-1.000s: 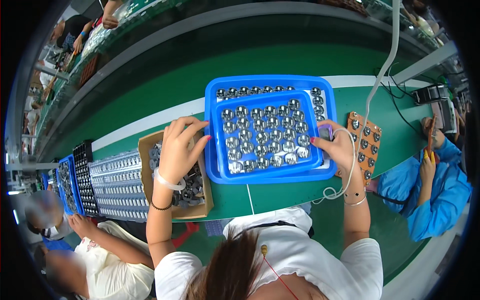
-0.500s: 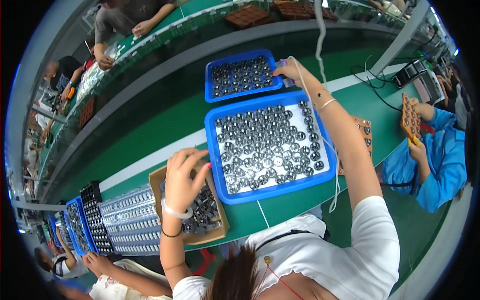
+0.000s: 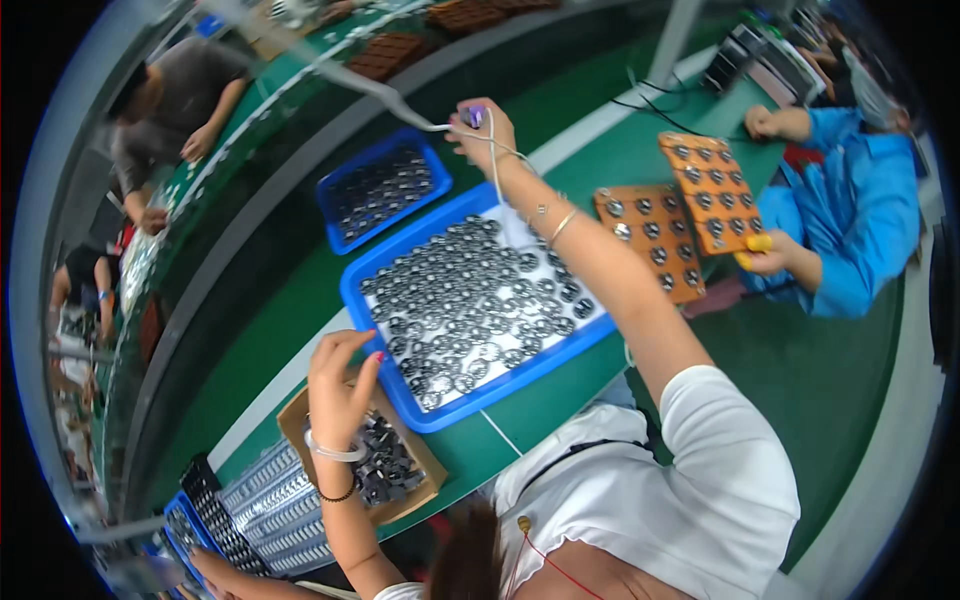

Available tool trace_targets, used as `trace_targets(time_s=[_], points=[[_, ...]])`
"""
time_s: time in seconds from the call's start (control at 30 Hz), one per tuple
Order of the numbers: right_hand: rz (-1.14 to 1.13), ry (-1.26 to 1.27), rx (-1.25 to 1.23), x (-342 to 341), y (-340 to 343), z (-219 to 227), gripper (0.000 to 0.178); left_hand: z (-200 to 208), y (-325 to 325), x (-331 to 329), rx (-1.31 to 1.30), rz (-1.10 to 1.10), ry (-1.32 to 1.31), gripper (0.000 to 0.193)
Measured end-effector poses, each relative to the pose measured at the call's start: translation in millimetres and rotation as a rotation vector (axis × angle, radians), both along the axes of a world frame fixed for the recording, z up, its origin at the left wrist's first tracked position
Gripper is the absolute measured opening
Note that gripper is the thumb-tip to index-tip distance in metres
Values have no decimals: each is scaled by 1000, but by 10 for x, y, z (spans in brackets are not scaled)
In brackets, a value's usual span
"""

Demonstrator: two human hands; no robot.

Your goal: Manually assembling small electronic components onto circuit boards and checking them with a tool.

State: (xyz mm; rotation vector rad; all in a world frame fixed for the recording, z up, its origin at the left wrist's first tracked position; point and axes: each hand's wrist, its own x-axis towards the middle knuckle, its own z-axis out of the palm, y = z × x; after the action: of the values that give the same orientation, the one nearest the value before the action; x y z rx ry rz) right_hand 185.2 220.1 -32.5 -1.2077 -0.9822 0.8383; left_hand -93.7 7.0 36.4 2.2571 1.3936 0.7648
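In front of me is a large blue tray [image 3: 510, 384] lined with white, holding rows of shiny dark round metal parts [image 3: 450, 290]. My right hand [image 3: 485, 135] reaches past its far right corner. Its fingers are wrapped round a small purple tool [image 3: 473, 117], mostly hidden, with a white cord [image 3: 385, 95] running from it. My left hand [image 3: 340, 385] is at the tray's left rim, its thumb and forefinger apart and nothing visible between them. Under that hand stands a cardboard box [image 3: 432, 480] of small dark pieces. A smaller blue tray [image 3: 335, 240] with similar round parts lies beyond.
At right, a co-worker in blue holds an orange board [image 3: 710, 190] of round parts above another orange board [image 3: 640, 225]. Clear plastic trays [image 3: 275, 505] and black trays [image 3: 225, 520] line the bench at left. Another person [image 3: 185, 110] sits across the bench.
The view has swung, so the trays appear further left. My right hand has lifted the tool away from the small tray's right edge. The co-worker's board has come closer to the bench.
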Motion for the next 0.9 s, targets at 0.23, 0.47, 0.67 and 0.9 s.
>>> trace_targets(time_s=[0.23, 0.47, 0.67, 0.9], points=[[-292, 279, 315, 200, -1808, 559, 69, -89, 466, 582, -85, -146, -29, 27], [-473, 177, 230, 583, -2826, 170, 84, -264, 681, 1625, -189, -410, -137, 33], [-586, 489, 41, 840, -3237, 67, 59, -625, 1117, 2791, -278, -484, -462, 42], [-482, 685, -29, 1184, -3052, 49, 49, -677, 1792, 3714, -528, -503, -112, 42]])
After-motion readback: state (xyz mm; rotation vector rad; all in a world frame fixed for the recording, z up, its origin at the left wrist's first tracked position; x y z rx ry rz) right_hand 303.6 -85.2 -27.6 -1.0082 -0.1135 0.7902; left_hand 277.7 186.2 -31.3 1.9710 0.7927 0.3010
